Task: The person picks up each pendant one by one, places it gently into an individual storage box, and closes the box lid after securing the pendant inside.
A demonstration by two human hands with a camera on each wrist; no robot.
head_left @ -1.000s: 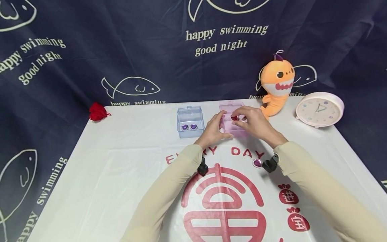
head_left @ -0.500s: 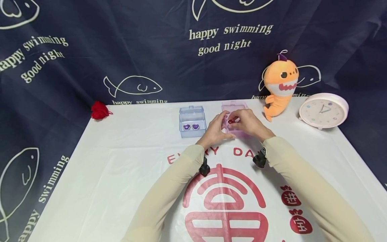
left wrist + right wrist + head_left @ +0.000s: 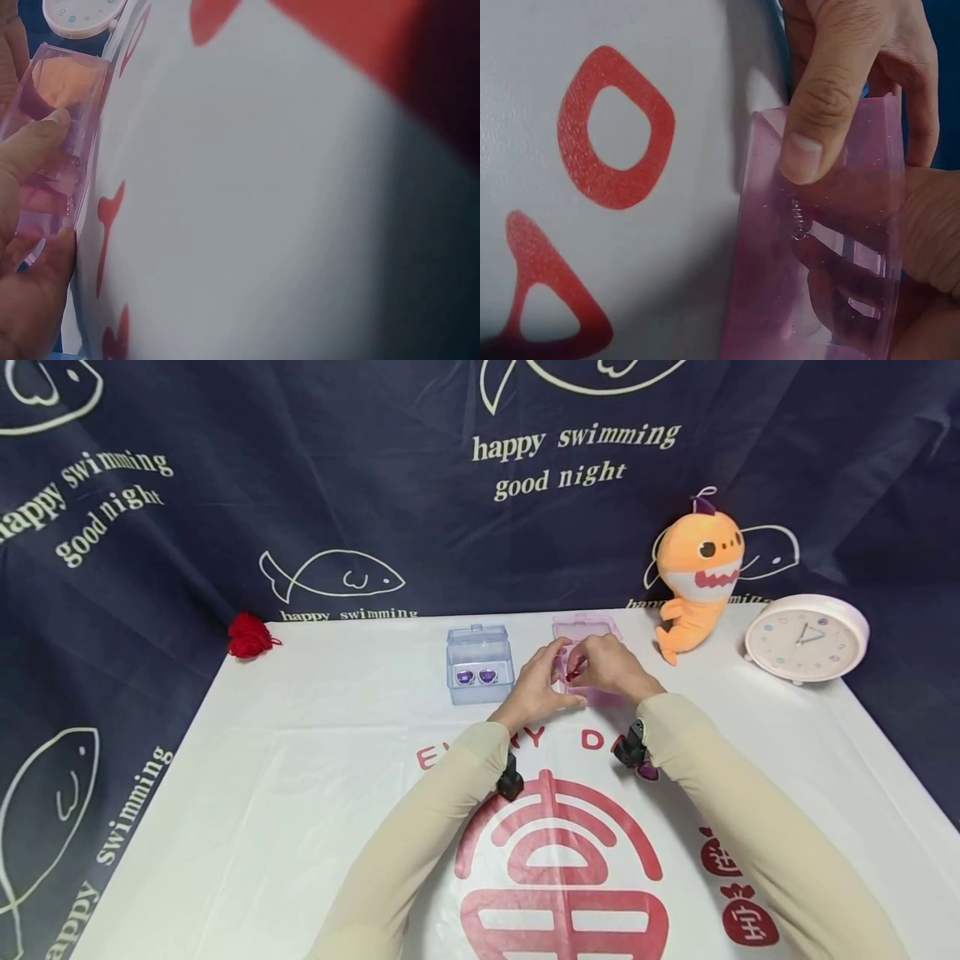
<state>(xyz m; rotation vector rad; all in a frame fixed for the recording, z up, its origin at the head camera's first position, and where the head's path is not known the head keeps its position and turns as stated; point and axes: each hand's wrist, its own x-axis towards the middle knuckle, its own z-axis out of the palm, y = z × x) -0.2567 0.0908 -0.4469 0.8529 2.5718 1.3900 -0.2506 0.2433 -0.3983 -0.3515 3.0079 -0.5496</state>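
An open pink see-through box [image 3: 587, 628] stands toward the back of the table. My left hand [image 3: 534, 692] grips its left side, the thumb lying over the near wall [image 3: 88, 112] in the left wrist view. Down in the box, my right hand [image 3: 613, 665] pinches a red gem [image 3: 573, 675], largely hidden by the fingers. Through the pink wall [image 3: 761, 247] in the right wrist view, the fingertips show inside beside a row of small clear stones [image 3: 800, 219]. Left of it is an open blue see-through box [image 3: 480, 695] holding two purple heart gems [image 3: 488, 677].
Another purple gem [image 3: 648, 771] lies on the white printed tablecloth [image 3: 315, 793], partly behind the right wrist camera. An orange plush shark [image 3: 701, 581] and a pink clock [image 3: 806, 639] stand at the back right. A red yarn bundle [image 3: 250, 637] sits at the far left corner.
The right hand has moved left and lower into the pink box with the red gem, which is now more hidden. The left hand stays on the box.
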